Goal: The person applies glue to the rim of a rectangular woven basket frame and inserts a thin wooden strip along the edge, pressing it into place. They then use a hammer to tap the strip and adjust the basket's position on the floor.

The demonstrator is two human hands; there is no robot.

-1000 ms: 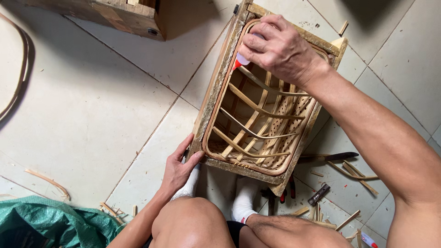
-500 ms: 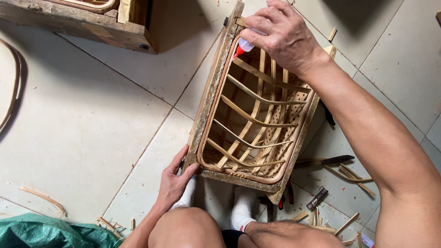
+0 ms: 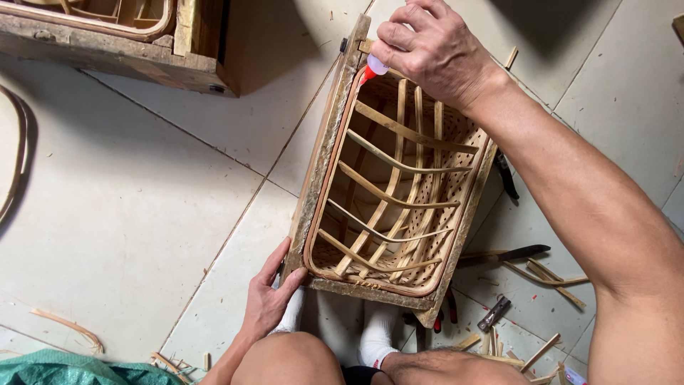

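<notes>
Basketwork fills the middle of the head view: a rectangular wooden frame stands tilted on the tiled floor, and a half-woven basket of thin bamboo strips sits inside it, its open mouth toward the camera. The near end of the frame rests against the person's white socks; the far end reaches up toward the top of the picture.

The left hand sits at the near left corner of the frame, fingers spread apart and laid flat on the wood, steadying rather than gripping. The right hand is at the far end, fingers curled together around a small glue bottle whose red tip touches, or nearly touches, the basket rim at the far left corner.

The frame looks stiff and fairly solid, a sound place to take hold, best along its long rails or at a corner. The bamboo strips look light, springy and easy to snap or pull out of place, so I would keep fingers off them. The little bottle is probably light and soft-walled; a pinch near its neck should suit it.

Another wooden frame lies far left. To the right, near the basket, a knife, pliers and bamboo offcuts lie on the tiles. A green bag shows at the near left edge.
</notes>
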